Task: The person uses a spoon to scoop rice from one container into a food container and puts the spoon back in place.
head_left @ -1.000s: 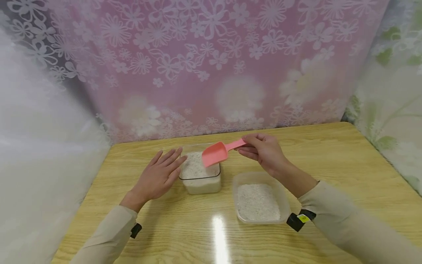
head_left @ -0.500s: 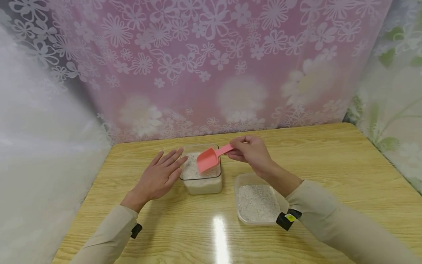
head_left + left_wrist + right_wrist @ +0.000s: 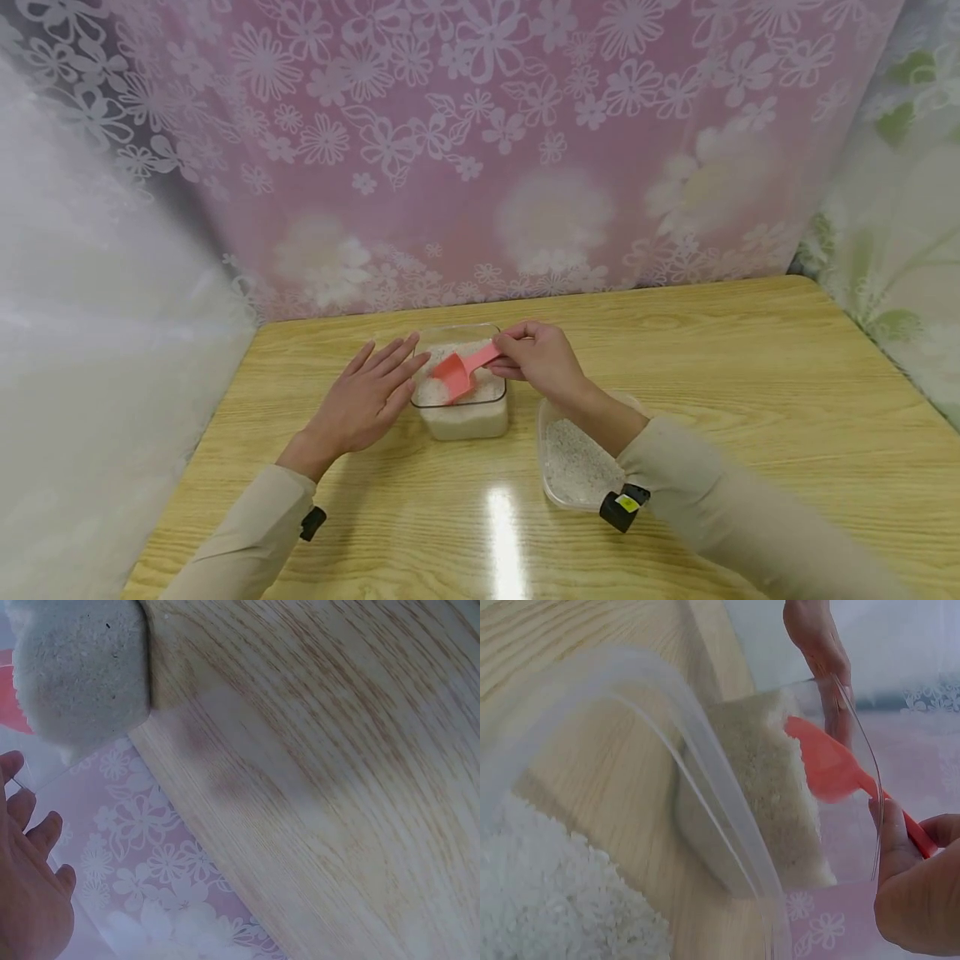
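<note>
My right hand (image 3: 542, 360) pinches the handle of a pink scoop (image 3: 457, 377) between thumb and fingers. Tilted down to the left, the scoop has its front edge in the rice inside a clear square container (image 3: 467, 421). Through the container's wall in the right wrist view, the scoop's blade (image 3: 825, 765) cuts into the top of the rice (image 3: 761, 780). My left hand (image 3: 367, 398) lies with straight, spread fingers at the container's left rim. The left wrist view catches its fingers (image 3: 46, 834) close to the clear wall, below the rice (image 3: 82, 671).
A lower translucent tub (image 3: 555, 496) of rice stands right of the square container, partly under my right forearm. Both stand on a wood-grain table (image 3: 420, 533). A pink flowered curtain (image 3: 480, 192) hangs behind the table's far edge, and pale sheets (image 3: 112, 333) flank it.
My right hand has moved left and down with the scoop, from above the square container into its rice. My left hand has stayed at the rim.
</note>
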`<state>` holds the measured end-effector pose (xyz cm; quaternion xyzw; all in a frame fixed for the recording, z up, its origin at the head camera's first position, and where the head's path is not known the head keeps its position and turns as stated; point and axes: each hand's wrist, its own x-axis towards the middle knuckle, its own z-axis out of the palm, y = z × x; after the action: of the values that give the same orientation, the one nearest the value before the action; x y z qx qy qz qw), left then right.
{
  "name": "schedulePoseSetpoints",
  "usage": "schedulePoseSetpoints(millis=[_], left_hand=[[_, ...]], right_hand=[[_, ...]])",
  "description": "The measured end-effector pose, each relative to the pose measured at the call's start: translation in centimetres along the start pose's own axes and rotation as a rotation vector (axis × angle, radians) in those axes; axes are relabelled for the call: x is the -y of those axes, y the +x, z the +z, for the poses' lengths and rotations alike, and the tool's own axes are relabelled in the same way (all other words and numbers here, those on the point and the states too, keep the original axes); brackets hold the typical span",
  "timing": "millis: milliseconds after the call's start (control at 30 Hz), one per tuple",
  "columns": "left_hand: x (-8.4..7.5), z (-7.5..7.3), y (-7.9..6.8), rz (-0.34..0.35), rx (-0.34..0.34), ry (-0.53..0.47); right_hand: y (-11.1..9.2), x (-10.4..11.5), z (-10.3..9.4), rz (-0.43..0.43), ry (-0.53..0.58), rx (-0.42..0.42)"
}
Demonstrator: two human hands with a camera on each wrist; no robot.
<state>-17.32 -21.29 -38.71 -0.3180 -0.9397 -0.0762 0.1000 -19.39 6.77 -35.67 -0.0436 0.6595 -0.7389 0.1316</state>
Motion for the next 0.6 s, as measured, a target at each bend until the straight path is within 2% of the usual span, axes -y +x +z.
schedulePoseSetpoints(millis=[600], left_hand=[[-0.16,0.02,0.08,-0.007,0.007,-0.013]], right_hand=[[-0.05,0.0,0.7,0.035,0.075,-0.034]])
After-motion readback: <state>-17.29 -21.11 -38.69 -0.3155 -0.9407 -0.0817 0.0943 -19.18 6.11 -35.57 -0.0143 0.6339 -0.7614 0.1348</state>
